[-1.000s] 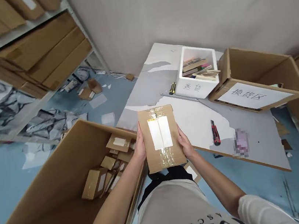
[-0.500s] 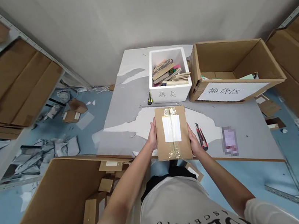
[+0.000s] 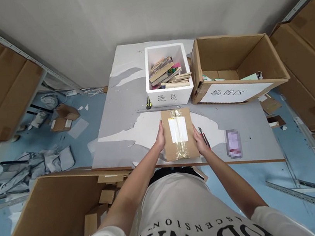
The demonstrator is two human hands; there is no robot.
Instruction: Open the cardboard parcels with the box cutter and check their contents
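A taped cardboard box (image 3: 192, 149) with a white label on top is held between my two hands, over the near part of the table. My left hand (image 3: 160, 136) grips its left side and my right hand (image 3: 199, 140) its right side; the fingers underneath are hidden. Just beyond my right hand lies a red and black utility knife (image 3: 204, 136), partly covered by that hand. A yellow and black cutter (image 3: 148, 103) rests farther back, beside the white foam box (image 3: 172, 97) full of books.
A large open cardboard box (image 3: 236, 73) with a handwritten sign stands at the back right of the table (image 3: 115, 151). A blurred purple item (image 3: 234, 143) lies at the right. Low on the left, a big carton (image 3: 43, 220) holds several small boxes. Shelves flank both sides.
My view has shifted, so the table and its boxes appear farther left and a little higher. The held box has come nearer the utility knife, and my right hand now covers part of it.
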